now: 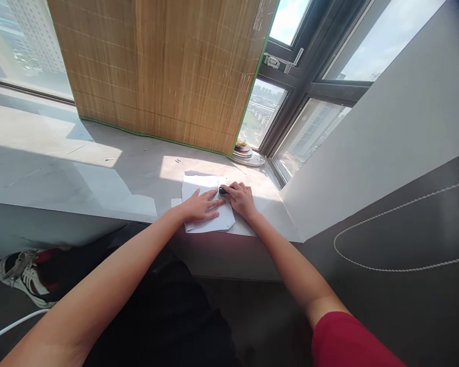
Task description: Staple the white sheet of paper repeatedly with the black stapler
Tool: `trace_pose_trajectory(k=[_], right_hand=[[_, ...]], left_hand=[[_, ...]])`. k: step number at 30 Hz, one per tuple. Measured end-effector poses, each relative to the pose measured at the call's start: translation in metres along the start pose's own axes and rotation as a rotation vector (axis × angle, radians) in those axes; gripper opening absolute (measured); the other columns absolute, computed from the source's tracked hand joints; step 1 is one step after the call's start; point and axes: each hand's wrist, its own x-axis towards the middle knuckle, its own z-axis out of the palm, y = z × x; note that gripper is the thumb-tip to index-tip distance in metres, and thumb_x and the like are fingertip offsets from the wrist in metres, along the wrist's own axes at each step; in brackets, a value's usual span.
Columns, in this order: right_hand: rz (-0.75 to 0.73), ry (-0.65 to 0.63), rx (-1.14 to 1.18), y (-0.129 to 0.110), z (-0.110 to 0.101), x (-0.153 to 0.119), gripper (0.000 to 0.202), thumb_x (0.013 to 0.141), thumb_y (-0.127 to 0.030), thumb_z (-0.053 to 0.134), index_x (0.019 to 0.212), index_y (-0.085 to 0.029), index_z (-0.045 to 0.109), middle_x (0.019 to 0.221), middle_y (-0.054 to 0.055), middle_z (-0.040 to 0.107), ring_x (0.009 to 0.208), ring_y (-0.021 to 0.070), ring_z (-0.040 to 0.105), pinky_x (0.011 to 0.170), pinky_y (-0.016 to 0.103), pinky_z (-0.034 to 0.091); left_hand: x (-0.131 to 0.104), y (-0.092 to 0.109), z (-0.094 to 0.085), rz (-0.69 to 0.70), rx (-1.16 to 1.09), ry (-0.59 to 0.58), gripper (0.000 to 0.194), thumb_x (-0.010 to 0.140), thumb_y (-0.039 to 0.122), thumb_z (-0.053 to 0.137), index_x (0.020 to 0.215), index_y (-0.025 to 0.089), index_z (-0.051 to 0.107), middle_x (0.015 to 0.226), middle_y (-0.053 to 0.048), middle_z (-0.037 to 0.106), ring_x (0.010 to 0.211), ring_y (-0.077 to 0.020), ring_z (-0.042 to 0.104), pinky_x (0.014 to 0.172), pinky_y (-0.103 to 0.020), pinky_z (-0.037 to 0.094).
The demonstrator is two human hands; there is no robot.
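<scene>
1. Surface: a pale sill (137,171) runs beneath the windows. Its front edge faces me; its right end meets a pale wall (390,112).
2. Sheet: white paper (195,184) lies flat on the sill, towards the right end, with its near side at the front edge. Faint dark marks show on its upper right part.
3. Left side: my left fingers (216,203) are released and spread, lying palm down across the middle and lower part of the paper. They grasp nothing.
4. Right side: my right fingers (233,191) are closed around a small black object (222,190). The object sits at the upper right part of the paper, just beside the marks and near the tips of my left fingers. My grip hides part of it, and I cannot tell its full form.
5. Rear: a bamboo blind (156,66) with green edging hangs behind the paper, its lower edge at the sill. A stack of dishes (244,152) stands in the rear right corner, just beside the blind's lower right corner.
6. Surroundings: a beaded cord (390,270) hangs in a loop at the right. A white cable (15,323) curves at the lower left, near a shoe (28,278).
</scene>
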Motion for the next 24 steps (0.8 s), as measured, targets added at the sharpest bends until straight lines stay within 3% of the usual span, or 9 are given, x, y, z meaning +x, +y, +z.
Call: trace_pose_trajectory(k=[4, 9, 15, 19, 21, 24], right_hand=[[0.141, 0.169, 0.167, 0.011, 0.012, -0.001, 0.043, 0.106, -0.025, 0.057, 0.145, -0.033, 0.072, 0.117, 0.008, 0.075, 0.111, 0.0284, 0.062, 0.095, 0.040, 0.046], [0.331, 0.313, 0.156, 0.023, 0.015, -0.003, 0.042, 0.104, -0.028, 0.055, 0.142, -0.029, 0.074, 0.113, 0.011, 0.073, 0.112, 0.0322, 0.062, 0.097, 0.045, 0.048], [0.272, 0.227, 0.089, 0.027, 0.014, -0.008, 0.063, 0.095, -0.018, 0.061, 0.158, -0.025, 0.060, 0.119, 0.014, 0.069, 0.106, 0.0319, 0.065, 0.092, 0.043, 0.056], [0.261, 0.247, 0.174, 0.029, 0.010, -0.005, 0.060, 0.093, -0.016, 0.061, 0.152, -0.024, 0.066, 0.109, 0.011, 0.071, 0.099, 0.0296, 0.068, 0.088, 0.041, 0.058], [0.241, 0.314, 0.241, 0.025, 0.008, 0.001, 0.057, 0.095, -0.017, 0.062, 0.151, -0.022, 0.067, 0.109, 0.011, 0.072, 0.101, 0.0291, 0.069, 0.090, 0.041, 0.058], [0.169, 0.395, 0.336, 0.009, 0.004, 0.014, 0.059, 0.096, -0.019, 0.066, 0.155, -0.021, 0.064, 0.112, 0.011, 0.073, 0.103, 0.0276, 0.070, 0.094, 0.041, 0.058]], left_hand=[[0.000, -0.001, 0.001, -0.005, 0.012, -0.011, 0.066, 0.109, 0.061, 0.046, 0.172, 0.040, 0.040, 0.186, -0.010, 0.015, 0.169, -0.0365, 0.025, 0.134, -0.068, 0.011], [0.002, -0.003, 0.004, -0.004, 0.005, 0.001, 0.071, 0.109, 0.062, 0.044, 0.173, 0.032, 0.040, 0.184, -0.014, 0.019, 0.170, -0.0377, 0.023, 0.134, -0.069, 0.010], [0.000, -0.004, 0.004, -0.009, 0.014, -0.004, 0.074, 0.108, 0.063, 0.043, 0.173, 0.027, 0.039, 0.184, -0.015, 0.020, 0.171, -0.0345, 0.021, 0.134, -0.067, 0.010], [0.000, -0.001, 0.002, -0.027, 0.030, 0.005, 0.074, 0.108, 0.057, 0.042, 0.173, 0.020, 0.037, 0.184, -0.015, 0.021, 0.170, -0.0344, 0.024, 0.135, -0.064, 0.013], [0.000, 0.000, 0.000, -0.034, 0.052, 0.055, 0.067, 0.109, 0.051, 0.042, 0.167, 0.018, 0.046, 0.182, -0.016, 0.028, 0.165, -0.0363, 0.033, 0.133, -0.062, 0.022], [0.000, -0.002, -0.006, -0.091, 0.096, 0.200, 0.048, 0.108, 0.030, 0.039, 0.143, 0.017, 0.070, 0.165, -0.017, 0.055, 0.148, -0.0361, 0.053, 0.122, -0.055, 0.041]])
